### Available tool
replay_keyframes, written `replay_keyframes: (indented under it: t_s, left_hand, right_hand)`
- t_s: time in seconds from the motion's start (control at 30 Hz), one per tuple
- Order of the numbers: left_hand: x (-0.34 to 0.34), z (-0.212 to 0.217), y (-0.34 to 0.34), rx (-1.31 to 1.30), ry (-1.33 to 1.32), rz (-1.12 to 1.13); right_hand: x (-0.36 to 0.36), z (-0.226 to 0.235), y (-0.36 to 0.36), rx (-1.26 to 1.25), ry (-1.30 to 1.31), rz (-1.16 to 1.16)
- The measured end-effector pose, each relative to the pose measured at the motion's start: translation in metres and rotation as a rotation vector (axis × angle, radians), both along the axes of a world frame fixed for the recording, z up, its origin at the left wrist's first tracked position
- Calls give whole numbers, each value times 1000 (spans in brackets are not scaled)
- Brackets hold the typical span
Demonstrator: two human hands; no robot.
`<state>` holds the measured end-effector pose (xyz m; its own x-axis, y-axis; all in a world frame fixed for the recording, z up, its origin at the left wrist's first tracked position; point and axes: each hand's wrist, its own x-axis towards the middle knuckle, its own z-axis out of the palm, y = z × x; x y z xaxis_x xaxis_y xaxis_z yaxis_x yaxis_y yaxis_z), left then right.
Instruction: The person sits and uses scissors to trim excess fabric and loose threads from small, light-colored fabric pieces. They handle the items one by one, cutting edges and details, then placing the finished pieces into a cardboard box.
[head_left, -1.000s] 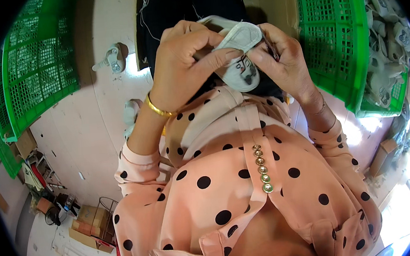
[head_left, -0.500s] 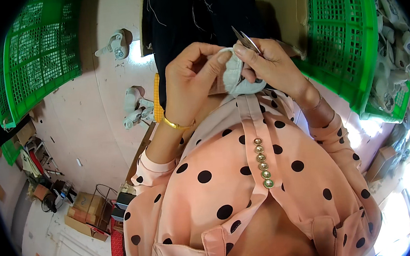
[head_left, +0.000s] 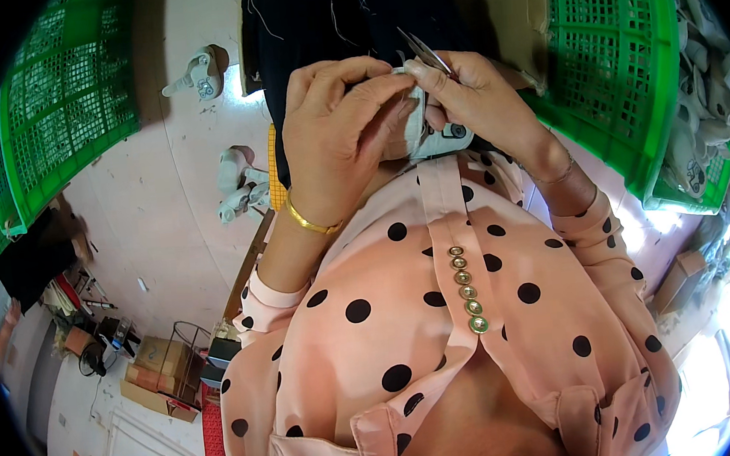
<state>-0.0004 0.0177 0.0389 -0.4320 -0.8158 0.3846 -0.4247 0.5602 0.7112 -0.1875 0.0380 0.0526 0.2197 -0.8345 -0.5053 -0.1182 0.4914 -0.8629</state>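
Over my lap, both hands meet at a small white fabric piece (head_left: 414, 135) with a dark patch on one side; it resembles a shoe upper or a sock. My left hand (head_left: 335, 115) is closed, thumb and forefinger pinched at the piece's upper edge. My right hand (head_left: 485, 103) grips small metal scissors (head_left: 425, 52), blades pointing up and left past the knuckles. Its thumb and fingers also hold the piece's right side. Whether a thread lies between my fingertips is too fine to make out. Dark trousers (head_left: 303, 40) with loose pale threads lie beneath.
A green plastic crate (head_left: 623, 79) rises close on the right, with a heap of similar white pieces (head_left: 693, 142) beyond it. Another green crate (head_left: 72, 105) stands left. White pieces (head_left: 237, 186) lie on the floor by a yellow checked edge (head_left: 274, 162). Cardboard boxes (head_left: 157, 369) sit lower left.
My left hand has turned, its back now more in view, and its fingers have shifted toward my right thumb. The white piece has tilted, showing more of its dark patch. The scissors stay in my right hand.
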Motion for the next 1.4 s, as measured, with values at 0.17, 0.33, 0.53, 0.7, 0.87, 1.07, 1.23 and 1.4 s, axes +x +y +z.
replay_keyframes:
  t_s: [0.17,0.33,0.53,0.7,0.87,1.07,1.23,1.4]
  left_hand:
    - [-2,-9,-7,-94,-22,-43]
    - [-3,-16,-9,-5,-7,-99]
    - [12,-21,-10,919,598,-12]
    - [12,-4,-6,1179,498,-94]
    - [12,-9,-5,1320,503,-95]
    - [7,-4,-5,1332,561,-11]
    - [8,-9,-3,1303,532,36]
    - [10,-10,-3,1331,564,64]
  right_hand:
    - [-1,-1,-3,33,30,35]
    - [0,-8,-3,2,32,61]
    - [-6,-9,-4,18,62,49]
    - [-1,-7,-1,-55,100,46]
    - [-8,-9,8,-564,598,18]
    - [-13,9,21,-773,1085,204]
    - [-9,11,20,-836,1226,249]
    - [-6,13,19,-850,1303,295]
